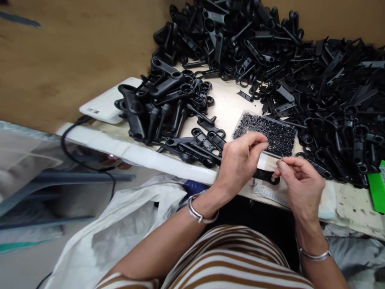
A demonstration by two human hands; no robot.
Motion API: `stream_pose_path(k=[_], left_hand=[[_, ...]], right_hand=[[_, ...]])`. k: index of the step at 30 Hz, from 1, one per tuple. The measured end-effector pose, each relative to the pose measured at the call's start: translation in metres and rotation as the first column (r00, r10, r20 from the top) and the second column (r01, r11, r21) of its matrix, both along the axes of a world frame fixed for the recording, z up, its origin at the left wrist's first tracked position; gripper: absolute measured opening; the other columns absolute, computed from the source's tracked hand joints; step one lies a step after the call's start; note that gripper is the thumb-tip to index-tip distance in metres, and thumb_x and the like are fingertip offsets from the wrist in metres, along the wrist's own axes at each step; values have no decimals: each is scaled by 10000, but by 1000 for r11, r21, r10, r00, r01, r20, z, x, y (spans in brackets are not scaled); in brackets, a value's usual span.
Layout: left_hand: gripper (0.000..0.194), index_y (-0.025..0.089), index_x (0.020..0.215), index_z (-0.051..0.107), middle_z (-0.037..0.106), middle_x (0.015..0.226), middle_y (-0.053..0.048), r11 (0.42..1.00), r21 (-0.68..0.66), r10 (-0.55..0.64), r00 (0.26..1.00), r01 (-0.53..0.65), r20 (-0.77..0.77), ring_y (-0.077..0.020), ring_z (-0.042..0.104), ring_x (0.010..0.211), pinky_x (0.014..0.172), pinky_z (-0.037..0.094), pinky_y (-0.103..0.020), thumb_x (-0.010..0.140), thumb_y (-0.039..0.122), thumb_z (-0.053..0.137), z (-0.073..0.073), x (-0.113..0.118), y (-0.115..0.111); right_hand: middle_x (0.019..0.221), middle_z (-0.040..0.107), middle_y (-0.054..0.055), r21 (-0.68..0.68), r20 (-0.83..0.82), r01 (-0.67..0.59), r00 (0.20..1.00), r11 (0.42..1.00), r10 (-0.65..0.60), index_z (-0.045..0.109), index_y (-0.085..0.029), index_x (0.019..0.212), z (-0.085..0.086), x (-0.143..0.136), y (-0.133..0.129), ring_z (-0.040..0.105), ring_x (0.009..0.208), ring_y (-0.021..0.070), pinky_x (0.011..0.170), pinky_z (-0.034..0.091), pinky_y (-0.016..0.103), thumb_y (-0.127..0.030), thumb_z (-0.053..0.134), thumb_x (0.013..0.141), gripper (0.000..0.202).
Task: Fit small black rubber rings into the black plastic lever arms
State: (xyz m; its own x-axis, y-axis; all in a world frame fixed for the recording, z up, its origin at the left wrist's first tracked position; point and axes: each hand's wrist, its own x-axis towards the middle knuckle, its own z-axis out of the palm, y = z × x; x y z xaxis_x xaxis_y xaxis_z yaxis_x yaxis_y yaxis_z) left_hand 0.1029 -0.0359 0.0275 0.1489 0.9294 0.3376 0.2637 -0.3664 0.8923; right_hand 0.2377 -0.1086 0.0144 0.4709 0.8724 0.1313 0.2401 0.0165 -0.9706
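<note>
My left hand (239,160) is closed in a pinch at the near edge of a clear plastic box (296,134). Tiny black pieces (278,140) fill that box. Whatever lies between the left thumb and forefinger is too small to make out. To the right, my right hand (302,180) also pinches, its fingertips at the ringed end of a flat black plastic arm (264,175) by the table's front edge. I cannot tell whether these fingers hold a small piece. The black arm's left end is hidden behind my left hand.
Black plastic handle-like parts (168,100) are heaped left of the box. A larger pile of black parts (325,88) covers the back and right. A white flat device (105,104) with a black cable (64,140) sits at left. Brown board walls (75,52) enclose the table.
</note>
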Motion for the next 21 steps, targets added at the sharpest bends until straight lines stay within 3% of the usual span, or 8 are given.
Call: stream_pose_path(k=[3,5,9,11,21], left_hand=[[119,167,915,699,743,891,-8,989,131,86,988,-69,-131,-130,675,799,794,521,-216,869,132,595,8,-5,10],[145,159,960,706,751,959,-26,985,172,48,986,-20,-159,-144,691,855,840,528,-229,856,116,614,11,-6,11],[217,184,992,711,763,926,-5,969,75,-223,967,233,-122,-130,707,790,775,551,-201,802,87,676,8,-1,-1],[219,199,964,715,764,880,12,955,23,-293,952,297,-92,-120,707,755,734,548,-182,792,69,678,4,2,-9],[160,175,913,715,767,835,0,954,-83,-278,952,289,125,-121,719,746,721,554,-168,786,80,692,-5,6,-15]], right_hand=[[632,690,-8,-29,-155,-41,987,999,36,686,-179,880,-2,6,3,639,529,123,543,544,254,-278,745,777,154],[631,687,-12,-26,-224,-68,973,997,61,678,-181,878,-3,9,5,629,523,115,541,537,248,-268,749,776,152],[623,675,-21,-26,-265,-102,960,994,91,665,-188,883,-1,11,4,623,530,111,545,529,242,-250,751,771,154],[616,671,-21,-32,-272,-112,957,993,99,665,-190,875,0,12,3,623,527,115,545,531,248,-254,753,764,155],[656,691,-7,-18,-380,-123,919,992,107,733,-208,850,-1,18,-4,614,546,109,562,539,254,-262,777,715,152]])
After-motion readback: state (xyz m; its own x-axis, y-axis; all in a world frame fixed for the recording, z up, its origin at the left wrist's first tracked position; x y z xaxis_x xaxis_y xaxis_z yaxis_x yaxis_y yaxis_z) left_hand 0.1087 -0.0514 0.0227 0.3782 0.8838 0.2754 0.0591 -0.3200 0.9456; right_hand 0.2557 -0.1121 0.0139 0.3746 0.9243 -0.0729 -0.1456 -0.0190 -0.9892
